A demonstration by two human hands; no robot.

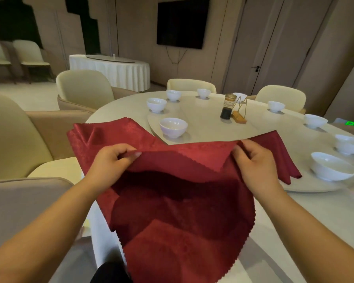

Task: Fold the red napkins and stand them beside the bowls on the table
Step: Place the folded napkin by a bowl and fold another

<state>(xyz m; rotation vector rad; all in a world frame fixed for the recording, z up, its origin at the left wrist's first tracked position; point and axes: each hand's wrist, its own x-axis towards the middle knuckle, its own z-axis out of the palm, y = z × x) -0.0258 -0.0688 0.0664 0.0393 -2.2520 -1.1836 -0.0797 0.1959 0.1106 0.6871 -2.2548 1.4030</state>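
A large red napkin [182, 217] with a zigzag edge hangs in front of me over the near edge of the round table [315, 211]. My left hand [112, 162] pinches its upper edge on the left and my right hand [253, 160] pinches it on the right, holding the cloth up between them. More red napkin cloth [110, 135] lies spread on the table behind, and a folded part [284, 156] reaches to the right. Several white bowls stand around the table; the nearest are a bowl [173, 127] just beyond the cloth and a bowl [331, 166] at right.
A turntable [208, 119] in the table's middle carries a dark jar [228, 107] and a gold wire holder [240, 111]. Cream chairs [14, 135] ring the table, one close at my left. A second draped table [110, 68] stands at the back.
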